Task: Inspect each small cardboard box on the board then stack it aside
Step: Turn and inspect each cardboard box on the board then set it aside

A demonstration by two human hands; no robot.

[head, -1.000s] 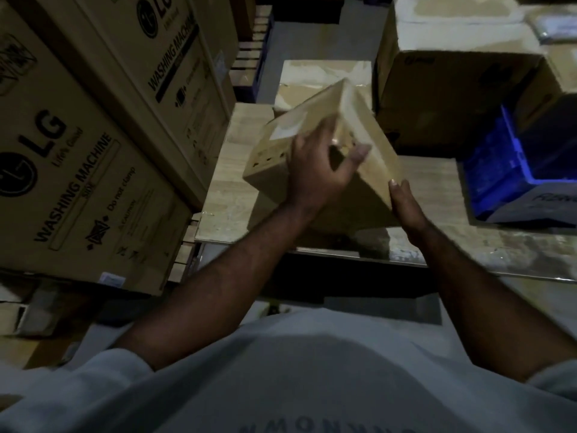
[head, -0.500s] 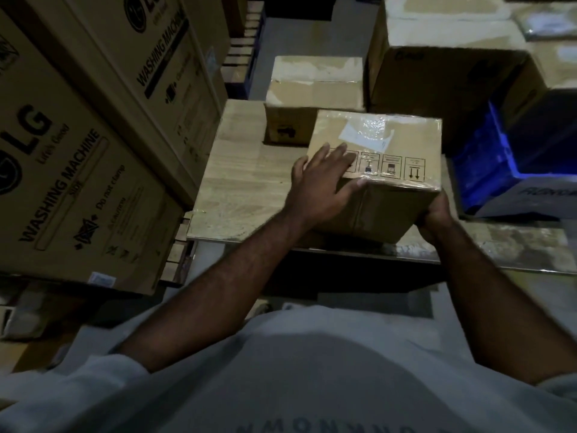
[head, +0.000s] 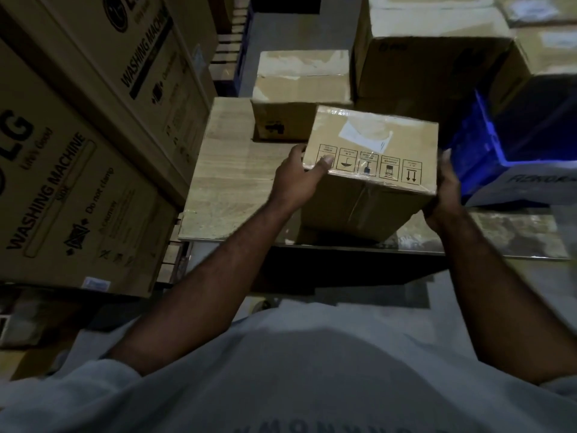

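Box [head: 371, 157] at frame centre over desk [head: 224, 182], levelled since 1 s ago. Left hand [head: 296, 179] shifted from top face to left edge, right hand [head: 445, 189] on right side, both gripping. Symbol face up, long axis roughly left-right.

Taped brown cardboard box [head: 371, 182] with handling symbols, tilted over the pale wooden board [head: 231, 182], second box [head: 299, 95] behind it
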